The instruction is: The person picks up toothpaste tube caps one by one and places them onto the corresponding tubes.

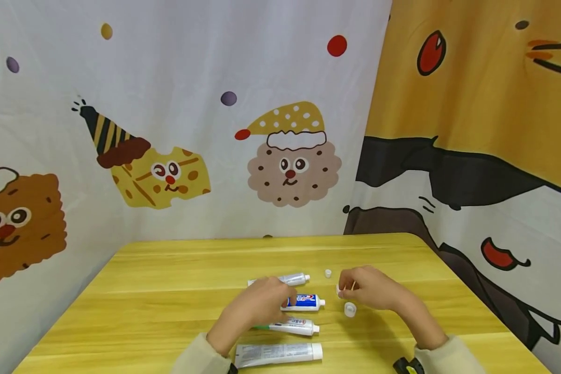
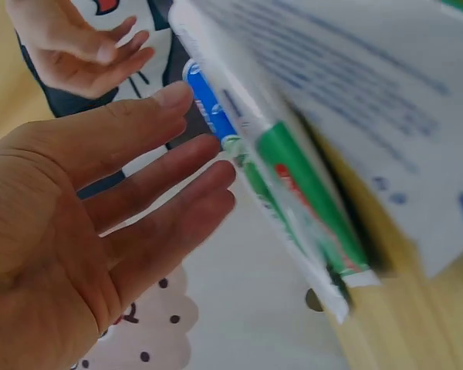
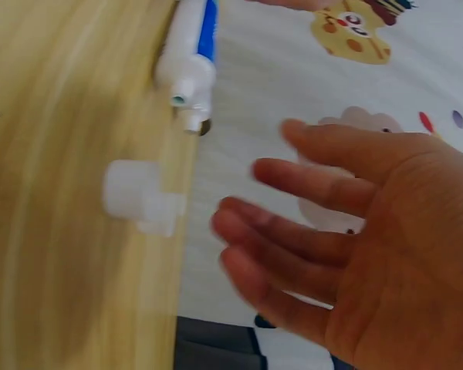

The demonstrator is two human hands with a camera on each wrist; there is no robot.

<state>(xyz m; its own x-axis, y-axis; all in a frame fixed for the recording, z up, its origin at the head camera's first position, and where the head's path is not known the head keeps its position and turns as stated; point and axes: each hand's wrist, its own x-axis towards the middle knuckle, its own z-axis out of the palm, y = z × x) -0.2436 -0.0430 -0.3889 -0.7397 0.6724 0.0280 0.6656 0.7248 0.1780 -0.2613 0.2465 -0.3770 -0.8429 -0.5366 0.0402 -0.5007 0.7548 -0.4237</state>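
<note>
Four tubes lie on the yellow wood-grain bench, one behind another, their long axes running roughly left to right and their cap ends all pointing right. The blue-labelled tube (image 1: 307, 302), second from the back, lies almost square across; its label carries a red-and-white mark that looks to start with a C, the rest being too small or covered. Behind it, the farthest tube (image 1: 295, 279) is silvery, its nozzle end angled slightly away from the person. In front, the green-and-white tube (image 1: 296, 326) has its nozzle end angled slightly nearer; red and green lettering shows on it, illegible. The nearest tube (image 1: 276, 355) bears rows of fine print too blurred to read and wears its white cap, while the other three show bare nozzles. The left hand (image 1: 261, 301) is over the middle two tubes, fingers extended and a little apart, gripping nothing. The right hand (image 1: 371, 287), also with loosely extended fingers and nothing in its grasp, is right of the nozzles, beside a small white cap (image 1: 338, 291). A larger white cap (image 1: 350, 310) sits just nearer the person, and another little cap (image 1: 328, 273) lies farther back.
</note>
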